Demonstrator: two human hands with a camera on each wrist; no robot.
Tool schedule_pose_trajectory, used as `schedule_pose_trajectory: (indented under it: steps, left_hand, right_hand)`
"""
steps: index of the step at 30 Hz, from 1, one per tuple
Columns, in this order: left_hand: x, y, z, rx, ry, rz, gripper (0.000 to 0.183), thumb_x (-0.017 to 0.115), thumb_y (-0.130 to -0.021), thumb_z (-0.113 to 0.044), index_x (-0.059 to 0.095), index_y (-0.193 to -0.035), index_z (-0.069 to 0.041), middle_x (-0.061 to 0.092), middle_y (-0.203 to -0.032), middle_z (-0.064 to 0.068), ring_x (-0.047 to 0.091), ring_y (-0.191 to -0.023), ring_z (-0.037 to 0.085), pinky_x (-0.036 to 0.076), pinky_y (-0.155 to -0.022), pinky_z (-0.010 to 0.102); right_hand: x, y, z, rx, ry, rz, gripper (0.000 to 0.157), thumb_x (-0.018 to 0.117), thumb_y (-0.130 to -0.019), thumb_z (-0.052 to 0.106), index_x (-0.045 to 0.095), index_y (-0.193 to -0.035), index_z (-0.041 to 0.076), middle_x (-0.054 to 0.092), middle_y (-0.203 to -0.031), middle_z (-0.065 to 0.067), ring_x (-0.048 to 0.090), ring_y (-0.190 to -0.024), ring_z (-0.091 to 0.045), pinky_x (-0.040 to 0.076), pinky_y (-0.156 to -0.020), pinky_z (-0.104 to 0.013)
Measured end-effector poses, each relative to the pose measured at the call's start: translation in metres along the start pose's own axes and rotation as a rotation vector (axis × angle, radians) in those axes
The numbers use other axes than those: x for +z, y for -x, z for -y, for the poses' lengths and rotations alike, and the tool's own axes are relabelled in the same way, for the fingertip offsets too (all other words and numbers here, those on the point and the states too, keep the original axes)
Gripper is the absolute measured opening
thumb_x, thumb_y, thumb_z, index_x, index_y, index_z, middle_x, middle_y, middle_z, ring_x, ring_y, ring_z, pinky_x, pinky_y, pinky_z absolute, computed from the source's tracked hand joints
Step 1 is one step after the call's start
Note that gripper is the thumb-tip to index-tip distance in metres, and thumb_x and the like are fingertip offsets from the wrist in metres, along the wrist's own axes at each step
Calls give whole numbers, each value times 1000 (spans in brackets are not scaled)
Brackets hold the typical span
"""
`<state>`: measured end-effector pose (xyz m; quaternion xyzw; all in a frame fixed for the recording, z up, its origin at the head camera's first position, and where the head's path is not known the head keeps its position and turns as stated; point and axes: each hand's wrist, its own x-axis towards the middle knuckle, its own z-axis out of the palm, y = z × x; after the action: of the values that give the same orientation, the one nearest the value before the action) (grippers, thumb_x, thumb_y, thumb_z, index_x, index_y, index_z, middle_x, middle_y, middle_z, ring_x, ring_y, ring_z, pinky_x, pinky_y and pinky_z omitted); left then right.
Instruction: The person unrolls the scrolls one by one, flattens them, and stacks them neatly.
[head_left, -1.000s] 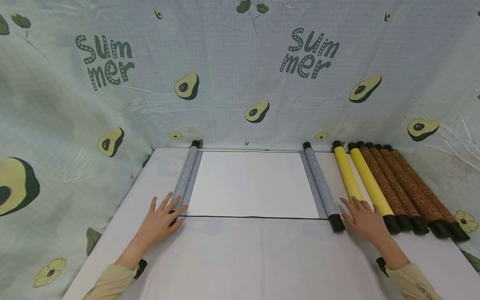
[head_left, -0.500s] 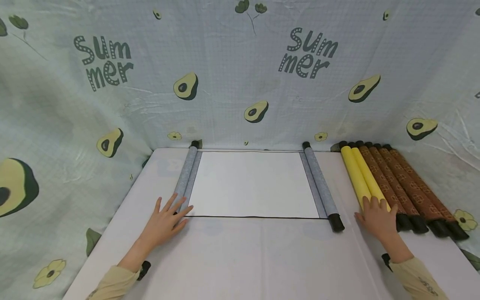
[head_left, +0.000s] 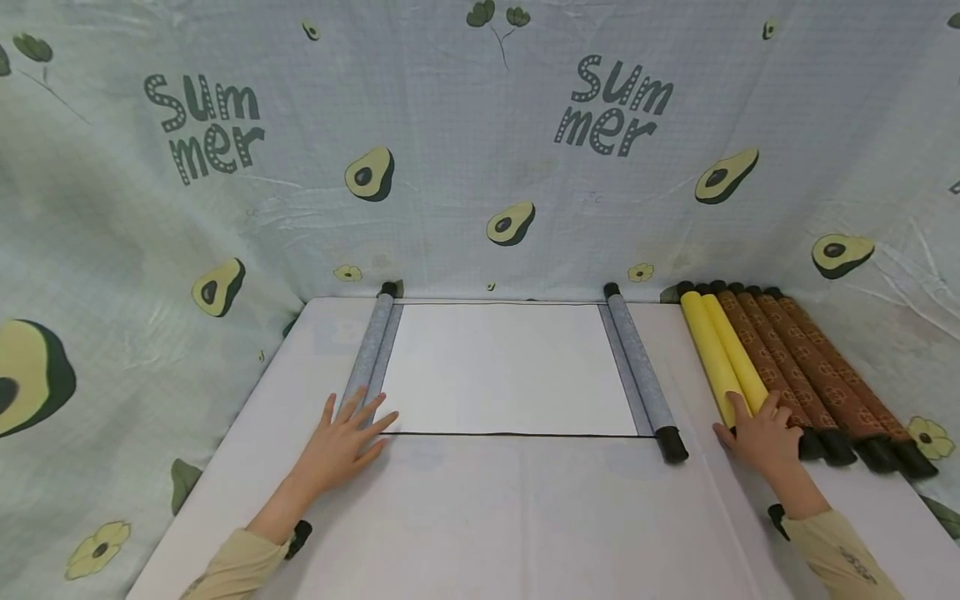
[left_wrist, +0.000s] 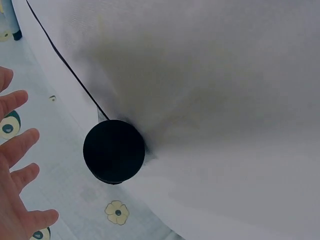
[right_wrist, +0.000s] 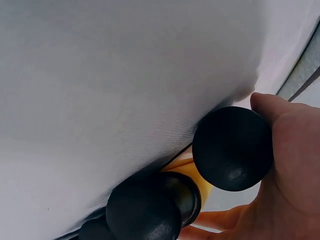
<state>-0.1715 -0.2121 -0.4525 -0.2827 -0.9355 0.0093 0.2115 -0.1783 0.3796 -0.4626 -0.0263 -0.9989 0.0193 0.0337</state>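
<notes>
A blank white scroll sheet lies unrolled between a left grey roller and a right grey roller. My left hand has its fingers spread over the near end of the left roller; that roller's round black end shows beyond the fingers in the left wrist view. At the right, my right hand spans the near ends of two yellow rolls lying side by side. In the right wrist view its thumb lies beside one black end knob, with the other fingers past the second.
Several brown patterned rolls with black ends lie right of the yellow ones, along the side of the white table. A pale cloth printed with avocados hangs behind and at both sides.
My right hand has pushed the left yellow roll rightward against the other, then its fingers spread slightly. The left hand has drifted a little to the right, fingers still spread.
</notes>
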Motion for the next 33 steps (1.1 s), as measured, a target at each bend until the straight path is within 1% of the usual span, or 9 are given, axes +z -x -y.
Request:
schedule_pose_trajectory:
  steps: [4, 6, 11, 15, 19, 22, 25, 29, 33]
  left_hand:
    - [2, -2, -3, 11, -5, -13, 46, 68, -75, -29, 58, -119, -21, 51, -129, 11, 40, -122, 37, 28, -93, 64]
    - [2, -4, -4, 13, -3, -21, 46, 68, -75, -29, 58, -119, -21, 51, -129, 11, 40, -123, 37, 28, -93, 64]
    - [3, -6, -7, 34, 17, -36, 44, 66, -77, -29, 58, -119, -20, 51, -129, 11, 41, -122, 36, 29, -93, 63]
    - [6, -9, -11, 72, 31, -56, 43, 66, -77, -29, 58, -119, -19, 50, -129, 11, 43, -121, 36, 33, -91, 62]
    - [8, -12, -16, 99, 45, -72, 44, 68, -76, -28, 59, -118, -18, 50, -129, 12, 42, -121, 35, 34, -91, 61]
    - [9, -13, -18, 115, 51, -77, 42, 66, -77, -28, 59, -118, -18, 50, -129, 12, 42, -121, 36, 34, -91, 61]
    - [8, -12, -19, 123, 44, -77, 41, 66, -78, -28, 59, -117, -18, 51, -129, 12, 43, -121, 36, 35, -91, 60]
    - [5, -8, -19, 114, 46, -67, 42, 67, -76, -28, 59, -117, -19, 50, -129, 12, 43, -121, 36, 35, -91, 59]
    - [4, -6, -18, 100, 57, -45, 42, 66, -78, -28, 59, -118, -19, 49, -131, 11, 42, -121, 37, 35, -92, 59]
  right_hand:
    - [-3, -1, 2, 20, -33, 39, 55, 47, -90, 40, 24, -125, 3, 12, -118, -57, 20, -103, -70, 31, -67, -73]
    - [-3, -1, 3, 31, -40, 51, 53, 48, -90, 37, 24, -124, 4, 14, -115, -57, 19, -103, -71, 31, -67, -73]
    - [-4, -2, 2, 47, -41, 52, 50, 52, -86, 27, 23, -121, 4, 21, -104, -56, 21, -93, -71, 30, -66, -71]
    - [-4, -3, 2, 52, -40, 44, 49, 52, -85, 23, 23, -119, 4, 23, -98, -53, 24, -85, -72, 30, -65, -71]
    - [-4, -4, 4, 61, -43, 37, 48, 52, -84, 21, 22, -118, 4, 23, -95, -52, 26, -82, -71, 31, -64, -70]
    - [-4, -6, 3, 78, -62, 59, 51, 52, -83, 20, 21, -119, 4, 22, -95, -51, 28, -79, -71, 31, -65, -70]
    - [-6, -7, 3, 93, -102, 104, 56, 53, -81, 20, 19, -123, 4, 21, -95, -49, 31, -75, -68, 30, -64, -69]
    - [-11, -10, 2, 102, -169, 142, 63, 56, -80, 21, 18, -129, 6, 18, -101, -51, 31, -77, -67, 29, -65, -69]
    - [-15, -12, 5, 101, -217, 165, 65, 57, -80, 26, 20, -130, 9, 22, -100, -50, 32, -78, -64, 33, -61, -66]
